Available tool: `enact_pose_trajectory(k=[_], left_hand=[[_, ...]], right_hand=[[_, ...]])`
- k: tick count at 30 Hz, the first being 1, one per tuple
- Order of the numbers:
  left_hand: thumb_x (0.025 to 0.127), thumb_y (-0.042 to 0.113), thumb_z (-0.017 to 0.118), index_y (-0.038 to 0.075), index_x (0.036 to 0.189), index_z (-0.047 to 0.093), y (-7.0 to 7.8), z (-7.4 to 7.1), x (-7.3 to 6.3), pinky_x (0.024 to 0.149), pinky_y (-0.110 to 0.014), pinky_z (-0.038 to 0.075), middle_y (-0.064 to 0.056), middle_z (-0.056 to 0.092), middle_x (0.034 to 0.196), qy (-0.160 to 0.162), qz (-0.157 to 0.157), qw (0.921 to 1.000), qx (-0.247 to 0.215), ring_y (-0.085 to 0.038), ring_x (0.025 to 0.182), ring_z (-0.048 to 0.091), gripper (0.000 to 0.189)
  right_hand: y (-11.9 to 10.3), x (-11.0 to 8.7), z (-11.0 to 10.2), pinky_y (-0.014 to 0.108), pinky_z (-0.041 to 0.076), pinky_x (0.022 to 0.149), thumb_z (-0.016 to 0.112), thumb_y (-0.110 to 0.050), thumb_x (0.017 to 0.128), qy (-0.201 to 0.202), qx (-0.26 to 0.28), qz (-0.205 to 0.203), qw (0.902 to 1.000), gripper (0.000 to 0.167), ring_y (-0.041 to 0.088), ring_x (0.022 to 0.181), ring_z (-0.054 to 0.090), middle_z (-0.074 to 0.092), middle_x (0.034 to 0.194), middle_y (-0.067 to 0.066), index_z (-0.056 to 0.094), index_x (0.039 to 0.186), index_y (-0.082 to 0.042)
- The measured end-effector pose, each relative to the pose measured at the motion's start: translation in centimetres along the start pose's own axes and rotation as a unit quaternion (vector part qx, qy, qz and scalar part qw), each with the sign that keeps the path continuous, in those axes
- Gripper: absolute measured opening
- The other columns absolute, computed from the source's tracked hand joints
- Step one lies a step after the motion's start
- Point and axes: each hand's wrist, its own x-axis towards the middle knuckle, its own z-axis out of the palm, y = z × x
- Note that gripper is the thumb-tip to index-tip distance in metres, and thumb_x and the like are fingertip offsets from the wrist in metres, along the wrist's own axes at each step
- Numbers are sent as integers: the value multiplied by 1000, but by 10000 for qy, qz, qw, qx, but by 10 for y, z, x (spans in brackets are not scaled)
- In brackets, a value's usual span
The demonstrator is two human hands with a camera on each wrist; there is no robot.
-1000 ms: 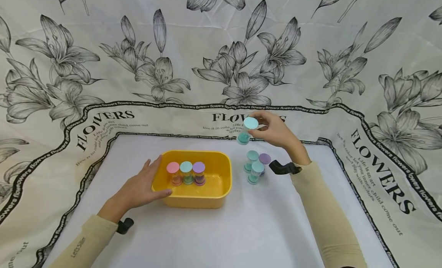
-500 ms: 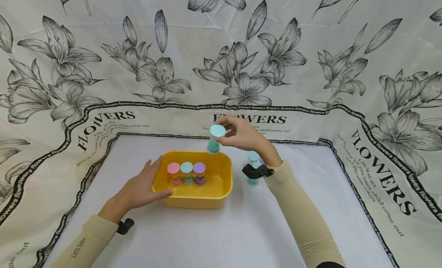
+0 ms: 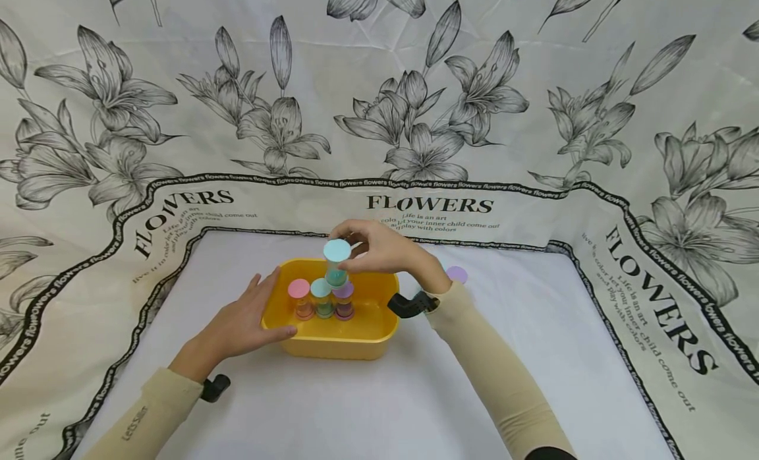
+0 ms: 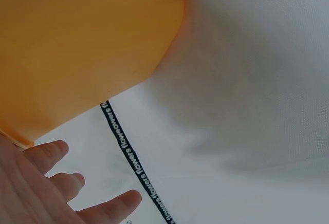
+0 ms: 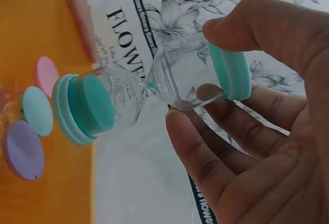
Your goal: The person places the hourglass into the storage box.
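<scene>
My right hand (image 3: 382, 249) pinches a teal sand timer (image 3: 337, 259) near its upper cap and holds it over the far side of the yellow tub (image 3: 388, 315). In the right wrist view the timer's clear waist (image 5: 150, 88) shows, with teal sand by the lower cap. Inside the tub a pink timer (image 3: 299, 298), a teal-capped timer (image 3: 321, 297) and a purple timer (image 3: 344, 300) stand upright in a row. My left hand (image 3: 243, 318) rests against the tub's left end with its fingers straight, thumb along the front rim.
On the white tabletop (image 3: 474, 368) right of the tub, a purple-capped timer (image 3: 457, 275) shows beyond my right wrist. Other timers there are mostly hidden behind the wrist and its black camera strap (image 3: 413, 304). A flower-printed cloth (image 3: 415, 117) rises behind the table.
My right hand has carried the teal sand timer leftward from beside the tub to over it, and lowered it somewhat. The left hand stays at the tub's end.
</scene>
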Motion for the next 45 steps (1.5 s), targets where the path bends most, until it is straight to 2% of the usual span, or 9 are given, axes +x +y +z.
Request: enact_pose_trajectory(k=[9, 16, 24, 29, 36, 40, 45], left_hand=[[84, 80, 59, 18, 168, 5, 0, -2, 0, 98, -76, 45, -9, 18, 173, -90, -56, 9999, -68, -51, 156, 17, 117], [83, 80, 60, 20, 168, 3, -2, -1, 0, 95, -77, 47, -9, 18, 173, -110, -53, 9999, -113, -50, 156, 16, 119], [82, 76, 65, 21, 167, -1, -3, -2, 1, 96, -78, 45, -10, 18, 173, -158, -54, 9997, -168, -49, 157, 14, 121], [83, 70, 70, 19, 167, -1, -2, -3, 1, 95, -79, 45, -13, 21, 172, -202, -42, 9997, -151, -49, 157, 15, 121], [81, 76, 67, 20, 167, -3, -1, -4, 2, 92, -80, 46, -12, 17, 173, -291, -45, 9994, -183, -51, 156, 13, 124], [82, 73, 68, 21, 167, -4, 1, -6, 1, 94, -81, 44, -12, 16, 173, -320, -98, 9992, -197, -51, 156, 14, 123], [83, 71, 68, 21, 167, -5, 2, -8, 2, 97, -81, 42, -13, 16, 173, -378, -188, 9990, -173, -50, 157, 13, 122]], right_hand=[[6, 14, 24, 28, 58, 98, 78, -10, 87, -604, 142, 129, 9980, 46, 25, 113, 68, 66, 124, 10, 64, 130, -5], [9, 26, 40, 37, 58, 100, 80, -11, 86, -861, -193, 163, 9960, 49, 18, 115, 67, 66, 131, 9, 65, 132, -4], [6, 37, 52, 21, 57, 94, 79, -7, 88, -1248, -273, 205, 9916, 48, 22, 118, 67, 65, 129, 11, 65, 134, -1], [7, 42, 59, 23, 58, 94, 80, -9, 88, -1464, -366, 184, 9884, 47, 20, 117, 67, 65, 129, 11, 66, 132, -2], [15, 45, 70, 20, 58, 91, 81, -7, 87, -1660, -430, 319, 9847, 42, 22, 114, 68, 69, 126, 9, 68, 127, -4], [18, 46, 74, 19, 58, 89, 81, -10, 88, -1773, -783, 413, 9802, 43, 14, 108, 70, 70, 127, 7, 69, 129, -6], [22, 49, 78, 17, 55, 89, 82, -16, 89, -2022, -1462, 248, 9681, 40, 8, 104, 66, 72, 121, -1, 71, 127, -12]])
